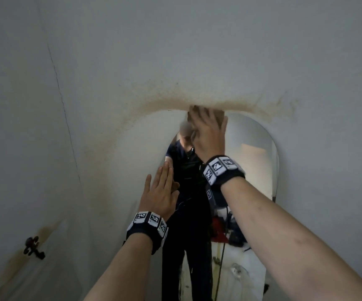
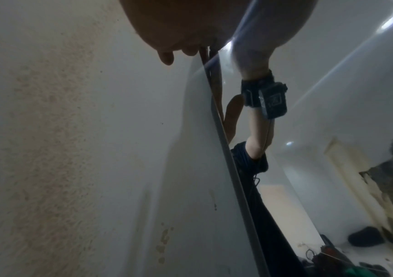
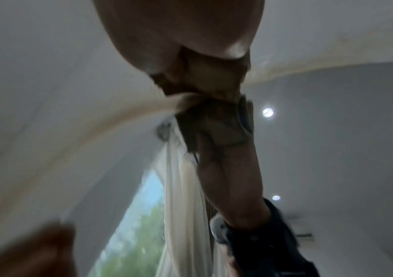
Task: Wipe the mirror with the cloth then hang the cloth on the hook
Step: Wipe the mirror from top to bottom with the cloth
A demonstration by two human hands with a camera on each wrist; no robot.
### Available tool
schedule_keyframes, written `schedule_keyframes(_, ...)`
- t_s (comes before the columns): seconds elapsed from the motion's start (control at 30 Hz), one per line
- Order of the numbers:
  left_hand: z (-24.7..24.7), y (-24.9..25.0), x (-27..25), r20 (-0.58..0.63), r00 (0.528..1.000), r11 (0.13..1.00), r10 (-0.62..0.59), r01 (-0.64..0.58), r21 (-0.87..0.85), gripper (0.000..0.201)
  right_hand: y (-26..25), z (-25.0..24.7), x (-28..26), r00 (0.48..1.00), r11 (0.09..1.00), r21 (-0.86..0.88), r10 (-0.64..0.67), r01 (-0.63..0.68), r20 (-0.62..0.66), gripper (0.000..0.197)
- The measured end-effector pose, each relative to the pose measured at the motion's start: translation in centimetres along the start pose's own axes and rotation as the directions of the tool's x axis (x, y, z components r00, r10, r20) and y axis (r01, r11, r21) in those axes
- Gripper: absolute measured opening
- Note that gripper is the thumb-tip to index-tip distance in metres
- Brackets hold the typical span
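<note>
An arch-topped mirror (image 1: 251, 159) hangs on a white wall. At the very top of its arch my right hand (image 1: 207, 127) lies flat with spread fingers and presses a brown cloth (image 1: 220, 118) against the glass. In the right wrist view the cloth (image 3: 212, 80) sits bunched under the palm of my right hand (image 3: 178, 37). My left hand (image 1: 161, 185) rests flat with straight fingers on the mirror's left edge and holds nothing. The left wrist view shows that hand (image 2: 190, 28) against the mirror (image 2: 332, 112). A dark metal hook (image 1: 33, 247) sits on the wall at the lower left.
A brownish stain (image 1: 132, 109) follows the wall around the top of the arch. A thin crack (image 1: 67, 127) runs down the wall on the left. The glass reflects the person in dark clothes and some clutter on the floor.
</note>
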State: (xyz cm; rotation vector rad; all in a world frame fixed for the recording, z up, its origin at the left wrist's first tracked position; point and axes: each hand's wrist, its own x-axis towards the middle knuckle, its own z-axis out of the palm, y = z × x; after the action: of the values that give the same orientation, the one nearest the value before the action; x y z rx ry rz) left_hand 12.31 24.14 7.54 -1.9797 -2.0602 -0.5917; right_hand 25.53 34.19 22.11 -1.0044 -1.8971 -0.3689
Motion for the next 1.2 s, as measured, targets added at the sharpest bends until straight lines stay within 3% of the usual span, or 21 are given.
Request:
schedule_keyframes(0.07,0.2,-0.3,0.0,-0.007,1.0,1.0,0.009,-0.009,0.006,0.076,0.0,2.2,-1.8,0.996,0.995,-0.08,-0.054,0.059,0.069,0.068)
schedule_keyframes(0.13,0.4,-0.6,0.1,-0.03,0.999,1.0,0.028,-0.028,0.01,0.074,0.0,3.4,-4.4,0.987,0.99,-0.062,-0.118,0.126,0.11,0.06)
schedule_keyframes(0.27,0.3,-1.0,0.4,-0.088,0.995,0.998,0.053,-0.054,-0.01,0.064,0.5,5.0,-11.0,0.929,0.948,-0.022,-0.305,0.316,0.21,0.065)
schedule_keyframes(0.37,-0.6,-1.1,0.5,-0.102,0.995,0.996,0.025,-0.034,-0.086,0.066,0.8,6.8,-16.7,0.908,0.945,0.012,-0.317,0.326,0.275,0.06)
schedule_keyframes(0.5,-1.8,-0.6,0.6,-0.11,0.994,0.993,0.015,-0.028,-0.117,0.059,1.2,8.0,-23.4,0.83,0.905,0.113,-0.423,0.411,0.364,0.05)
schedule_keyframes(0.53,-1.9,-0.6,0.6,-0.108,0.994,0.994,0.016,-0.027,-0.106,0.059,1.1,7.8,-23.9,0.832,0.901,0.143,-0.433,0.41,0.347,0.051)
schedule_keyframes(0.6,-1.7,-0.8,0.3,-0.09,0.996,0.997,0.02,-0.027,-0.074,0.06,0.5,6.4,-22.9,0.894,0.919,0.26,-0.363,0.297,0.261,0.052)
schedule_keyframes(0.7,-1.3,-1.4,-0.2,-0.092,0.995,0.997,0.046,-0.052,-0.063,0.059,-0.5,2.7,-17.9,0.995,0.888,0.451,-0.101,0.086,0.01,0.051)
schedule_keyframes(0.8,-1.5,-1.4,-0.6,-0.072,0.995,0.996,0.072,-0.076,-0.054,0.061,-0.7,-0.7,-10.0,0.968,0.908,0.419,0.088,0.018,-0.234,0.048)
schedule_keyframes(0.87,-1.6,-1.5,-0.6,-0.095,0.992,0.993,0.085,-0.092,-0.069,0.063,-1.0,-1.7,-4.9,0.949,0.94,0.337,0.05,0.061,-0.311,0.047)
schedule_keyframes(0.93,-2.1,-1.7,-0.5,-0.154,0.984,0.987,0.09,-0.109,-0.121,0.058,-1.5,-1.2,-1.7,0.973,0.984,0.159,-0.042,0.08,-0.226,0.057)
schedule_keyframes(1.0,-2.7,-1.9,-0.2,-0.261,0.958,0.978,0.121,-0.16,-0.134,0.051,-2.2,0.3,-1.7,0.992,0.991,-0.043,-0.128,0.128,-0.006,0.064)
schedule_keyframes(1.07,-3.2,-2.0,0.3,-0.352,0.927,0.975,0.131,-0.185,-0.123,0.045,-2.1,2.4,-4.0,0.972,0.978,-0.093,-0.169,0.186,0.161,0.062)
schedule_keyframes(1.2,-3.7,-1.9,1.5,-0.386,0.919,0.98,0.079,-0.144,-0.141,0.038,-1.5,6.2,-11.7,0.917,0.937,-0.093,-0.303,0.337,0.26,0.076)
